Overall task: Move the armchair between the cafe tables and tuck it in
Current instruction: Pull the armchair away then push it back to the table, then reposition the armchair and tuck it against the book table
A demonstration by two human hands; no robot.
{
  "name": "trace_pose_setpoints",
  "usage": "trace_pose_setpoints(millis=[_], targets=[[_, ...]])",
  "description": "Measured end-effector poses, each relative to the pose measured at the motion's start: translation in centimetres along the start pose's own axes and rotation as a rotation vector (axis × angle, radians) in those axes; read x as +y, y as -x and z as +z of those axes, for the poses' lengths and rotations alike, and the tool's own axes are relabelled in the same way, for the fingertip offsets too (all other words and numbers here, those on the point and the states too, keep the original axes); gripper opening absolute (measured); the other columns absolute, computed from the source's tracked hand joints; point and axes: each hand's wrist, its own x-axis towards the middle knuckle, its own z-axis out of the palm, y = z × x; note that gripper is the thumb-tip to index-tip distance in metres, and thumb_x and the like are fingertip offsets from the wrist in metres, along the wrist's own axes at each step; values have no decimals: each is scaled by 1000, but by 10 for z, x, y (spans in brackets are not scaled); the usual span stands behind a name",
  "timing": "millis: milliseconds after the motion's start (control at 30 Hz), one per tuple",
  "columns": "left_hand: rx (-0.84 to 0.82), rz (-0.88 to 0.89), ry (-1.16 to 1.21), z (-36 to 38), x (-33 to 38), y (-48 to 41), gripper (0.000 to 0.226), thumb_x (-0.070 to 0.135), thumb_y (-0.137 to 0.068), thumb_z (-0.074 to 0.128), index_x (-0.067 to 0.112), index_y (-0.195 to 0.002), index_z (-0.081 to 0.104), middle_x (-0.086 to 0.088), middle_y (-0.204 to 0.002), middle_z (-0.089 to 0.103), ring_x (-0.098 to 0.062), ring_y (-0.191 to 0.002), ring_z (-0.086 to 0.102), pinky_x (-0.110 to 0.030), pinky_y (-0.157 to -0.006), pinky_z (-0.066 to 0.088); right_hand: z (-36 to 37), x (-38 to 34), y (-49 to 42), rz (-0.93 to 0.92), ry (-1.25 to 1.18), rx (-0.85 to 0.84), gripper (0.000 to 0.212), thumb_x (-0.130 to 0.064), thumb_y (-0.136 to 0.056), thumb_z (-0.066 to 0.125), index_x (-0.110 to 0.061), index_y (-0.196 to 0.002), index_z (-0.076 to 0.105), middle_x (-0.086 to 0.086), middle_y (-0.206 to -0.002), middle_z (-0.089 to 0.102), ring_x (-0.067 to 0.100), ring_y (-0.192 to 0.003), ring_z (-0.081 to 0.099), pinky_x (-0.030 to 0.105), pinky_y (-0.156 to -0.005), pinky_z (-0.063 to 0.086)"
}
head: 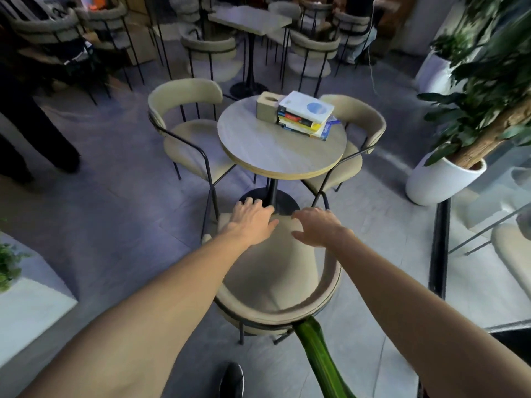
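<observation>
Wearer's bare forearms, hands and one shoe, seen from the head camera.

Both forearms are bare along their whole visible length, with no sleeve, cuff, watch, bracelet or glove showing. The left hand [251, 222] and the right hand [314, 226] carry no rings that can be made out; the knuckles and fingers are slightly blurred. Below and behind the hands, near the lower edge between the two forearms, sits a dark shoe [232, 379], black with a rounded toe; its laces and sole detail are too dim to tell. Just right of the shoe runs a glossy green strip [316, 357], tapering toward the hands; whether it is clothing cannot be told.
</observation>
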Motion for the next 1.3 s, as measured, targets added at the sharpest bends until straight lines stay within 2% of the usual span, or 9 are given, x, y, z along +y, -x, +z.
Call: trace_pose_setpoints(millis=[167,267,367,633,767,1000,1167,1300], targets=[[18,-71,17,-42,-1,-63,38,47,-102,37,20,-124,54,-11,-131,52,-33,-125,44,-44,-95,38,-59,20,-46,-2,17,43,40,-40,-91,56,-25,-127,59,2,-124,63,25,-118,56,42,-95,47],[10,-62,4,-52,16,-99,39,46,-100,39,21,-125,56,-11,-131,52,-33,-126,43,-45,-97,39,-75,37,-62,-2,7,39,42,-37,-90,58,-25,-131,57,4,-131,59,28,-125,52,43,-98,45],[24,-47,1,-67,39,-139,40,47,-99,40,22,-126,57,-11,-128,54,-33,-123,46,-44,-96,38,-89,70,-78,-8,19,41,41,-35,-92,57,-25,-131,56,6,-129,59,30,-124,51,45,-100,45],[47,-84,-15,-94,120,-256,37,45,-100,40,21,-124,57,-12,-128,53,-31,-120,47,-44,-94,38,-97,214,-135,-21,38,53,41,-37,-94,55,-25,-134,54,6,-125,61,29,-118,56,44,-97,48],[48,-172,35,-91,183,-327,40,45,-99,42,22,-128,57,-12,-131,52,-32,-123,46,-42,-95,37,-96,306,-164,-82,50,51,44,-37,-91,55,-26,-134,54,4,-129,60,28,-122,55,44,-99,46],[39,-227,79,-110,286,-428,34,43,-99,43,22,-122,57,-12,-128,53,-33,-122,48,-42,-95,38,-119,451,-204,-141,45,34,47,-35,-91,57,-24,-136,51,6,-133,57,29,-125,52,41,-101,43],[114,-287,50,-133,301,-512,33,42,-98,42,20,-115,59,-11,-123,56,-33,-117,49,-43,-91,40,-144,522,-267,-188,60,31,52,-34,-91,57,-26,-142,48,5,-138,56,29,-128,49,39,-99,42],[121,-357,29,-142,299,-589,35,43,-98,42,22,-122,58,-10,-129,54,-32,-122,45,-42,-96,37,-167,560,-335,-228,103,32,50,-35,-91,56,-25,-140,50,6,-139,55,29,-130,47,42,-102,40]])
